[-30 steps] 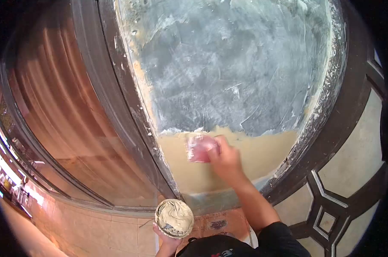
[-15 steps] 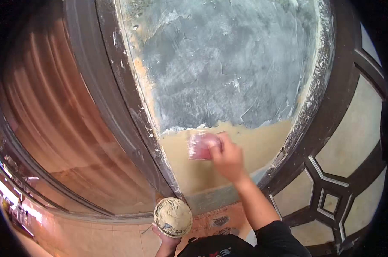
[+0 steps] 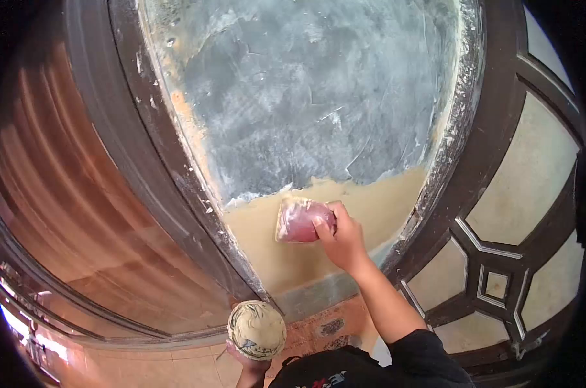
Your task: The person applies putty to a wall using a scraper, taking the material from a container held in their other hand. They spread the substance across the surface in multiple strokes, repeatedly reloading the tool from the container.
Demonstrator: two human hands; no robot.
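Observation:
A reddish putty spreader (image 3: 301,222) with pale putty along its left edge is gripped in my right hand (image 3: 346,238). It is at the wall, over a band of smooth beige putty (image 3: 377,205). Above the band, the wall (image 3: 306,97) is grey and streaked with white, with a ragged border where the two meet. Low in the view, my left hand (image 3: 244,359) holds up a round container of beige putty (image 3: 257,330). The putty in it is swirled on top, and most of that hand is hidden beneath.
A dark wooden frame (image 3: 176,161) spattered with white runs along the wall's left side, beside glass with a brown curtain (image 3: 79,194). To the right stands a dark panelled wooden door (image 3: 474,226). Tiled floor (image 3: 144,362) lies below.
The view has shifted slightly, so the wall and frames sit further left. The spreader has moved a little left and looks sharper than before. Both hands keep their holds.

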